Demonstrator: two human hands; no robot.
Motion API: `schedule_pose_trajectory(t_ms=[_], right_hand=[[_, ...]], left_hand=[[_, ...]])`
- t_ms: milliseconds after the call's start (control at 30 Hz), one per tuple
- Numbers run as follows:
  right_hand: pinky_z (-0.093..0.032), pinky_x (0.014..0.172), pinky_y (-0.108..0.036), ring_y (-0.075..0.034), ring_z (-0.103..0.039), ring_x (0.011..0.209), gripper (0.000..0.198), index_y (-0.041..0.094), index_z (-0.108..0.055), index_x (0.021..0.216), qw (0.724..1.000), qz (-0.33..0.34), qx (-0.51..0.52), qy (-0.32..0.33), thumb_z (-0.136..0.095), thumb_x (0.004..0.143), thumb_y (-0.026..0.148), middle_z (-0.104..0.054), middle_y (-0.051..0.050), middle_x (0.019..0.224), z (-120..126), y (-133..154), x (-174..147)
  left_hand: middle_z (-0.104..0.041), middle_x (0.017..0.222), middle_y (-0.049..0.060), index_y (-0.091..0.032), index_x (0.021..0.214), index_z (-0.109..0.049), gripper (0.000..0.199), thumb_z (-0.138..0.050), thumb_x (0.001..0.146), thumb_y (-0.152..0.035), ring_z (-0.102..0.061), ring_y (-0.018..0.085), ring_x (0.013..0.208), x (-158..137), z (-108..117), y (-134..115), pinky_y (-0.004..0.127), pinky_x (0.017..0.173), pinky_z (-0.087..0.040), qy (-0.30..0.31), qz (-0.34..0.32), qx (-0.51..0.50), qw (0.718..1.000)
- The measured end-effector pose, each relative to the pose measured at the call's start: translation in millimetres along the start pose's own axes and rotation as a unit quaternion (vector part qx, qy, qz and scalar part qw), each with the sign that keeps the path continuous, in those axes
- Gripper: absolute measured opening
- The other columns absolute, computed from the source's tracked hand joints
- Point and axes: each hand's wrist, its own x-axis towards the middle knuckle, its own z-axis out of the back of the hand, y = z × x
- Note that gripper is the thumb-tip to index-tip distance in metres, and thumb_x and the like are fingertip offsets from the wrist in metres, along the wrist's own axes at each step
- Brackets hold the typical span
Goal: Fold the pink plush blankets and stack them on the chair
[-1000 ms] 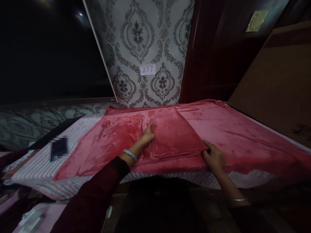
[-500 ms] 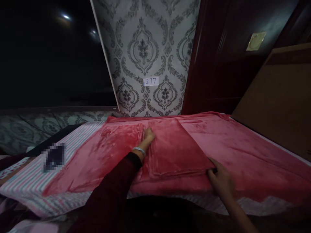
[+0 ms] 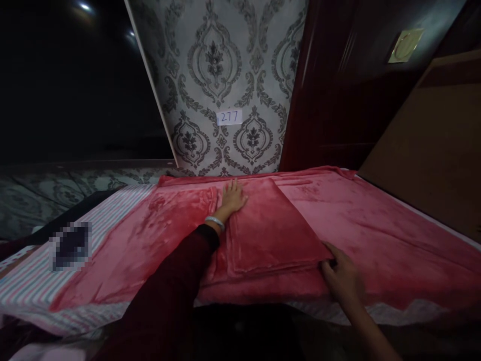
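Observation:
A red plush blanket (image 3: pixel 376 225) lies spread over the table, with one folded section (image 3: pixel 176 220) on the left and a thicker folded section (image 3: pixel 272 230) in the middle. My left hand (image 3: pixel 233 197), a bracelet (image 3: pixel 215 222) at its wrist, rests flat with fingers apart on the upper left edge of the middle fold. At that fold's lower right corner, my right hand (image 3: pixel 342 276) pinches the plush between thumb and fingers. Whether the folded sections and the spread cloth are one piece, I cannot tell.
A striped cloth (image 3: pixel 33 281) shows under the blanket at the left, with a blurred-out dark object (image 3: pixel 70 246) on it. Behind stand a large black screen (image 3: pixel 75 90) and a patterned wall (image 3: pixel 259 65) bearing a "277" label (image 3: pixel 229 117). A brown board (image 3: pixel 432 140) leans at the right.
My left hand has opened from a closed grip at the fold's left edge and now lies flat on it. My right hand keeps its pinch at the corner. The view has shifted slightly.

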Motion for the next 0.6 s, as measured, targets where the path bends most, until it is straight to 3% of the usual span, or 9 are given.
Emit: schedule_pose_trajectory(t_ms=[100, 233, 367, 467, 533, 600], right_hand=[[-0.057, 0.083, -0.044, -0.030, -0.069, 0.099, 0.054, 0.018, -0.070, 0.123, 1.000, 0.015, 0.019, -0.010, -0.045, 0.079, 0.034, -0.074, -0.014, 0.117, -3.0, -1.9, -2.4], [-0.059, 0.083, -0.042, -0.028, -0.071, 0.096, 0.051, 0.021, -0.071, 0.121, 0.996, 0.002, 0.081, 0.022, -0.049, 0.078, 0.037, -0.076, -0.011, 0.112, 6.5, -20.7, 4.1], [-0.060, 0.077, -0.040, -0.027, -0.074, 0.087, 0.053, 0.019, -0.068, 0.128, 0.987, -0.036, 0.149, 0.038, -0.051, 0.083, 0.040, -0.078, -0.010, 0.100, 33.7, -26.3, 40.2], [-0.059, 0.088, -0.043, -0.027, -0.072, 0.103, 0.055, 0.021, -0.061, 0.140, 0.987, 0.005, 0.160, 0.025, -0.048, 0.091, 0.044, -0.075, -0.012, 0.118, 29.9, 17.3, 85.9], [-0.055, 0.101, -0.046, -0.027, -0.067, 0.120, 0.059, 0.023, -0.055, 0.147, 0.980, 0.086, 0.155, 0.087, -0.046, 0.095, 0.047, -0.069, -0.012, 0.134, 5.1, 66.7, 120.2], [-0.044, 0.115, -0.048, -0.028, -0.053, 0.139, 0.063, 0.020, -0.048, 0.153, 0.966, 0.167, 0.125, 0.155, -0.044, 0.096, 0.045, -0.055, -0.012, 0.152, -31.2, 118.6, 152.9]], left_hand=[[-0.022, 0.170, 0.017, -0.020, 0.157, -0.040, 0.067, -0.052, 0.097, -0.049, -0.011, 0.033, 0.159, 0.8, -9.5, 7.4, 0.062, 0.125, -0.006, 0.096, 0.033, 0.079, 0.992], [-0.018, 0.170, 0.018, -0.020, 0.159, -0.035, 0.071, -0.045, 0.099, -0.054, -0.011, 0.034, 0.159, 0.9, -15.4, 16.0, 0.061, 0.125, -0.010, 0.098, 0.034, 0.110, 0.989], [-0.018, 0.170, 0.019, -0.018, 0.161, -0.032, 0.073, -0.040, 0.099, -0.056, -0.011, 0.035, 0.159, 0.6, -16.4, 17.5, 0.062, 0.125, -0.013, 0.099, 0.024, 0.136, 0.985], [-0.019, 0.171, 0.018, -0.019, 0.162, -0.031, 0.074, -0.038, 0.100, -0.059, -0.013, 0.035, 0.159, 0.3, -17.4, 17.2, 0.061, 0.125, -0.016, 0.091, 0.018, 0.164, 0.982], [-0.020, 0.170, 0.017, -0.021, 0.162, -0.031, 0.073, -0.037, 0.100, -0.060, -0.015, 0.035, 0.158, -0.5, -18.2, 17.4, 0.061, 0.124, -0.019, 0.084, 0.014, 0.176, 0.981], [-0.021, 0.170, 0.016, -0.022, 0.161, -0.031, 0.073, -0.038, 0.100, -0.059, -0.017, 0.035, 0.158, -1.8, -19.0, 18.2, 0.061, 0.124, -0.021, 0.072, 0.008, 0.178, 0.981]])
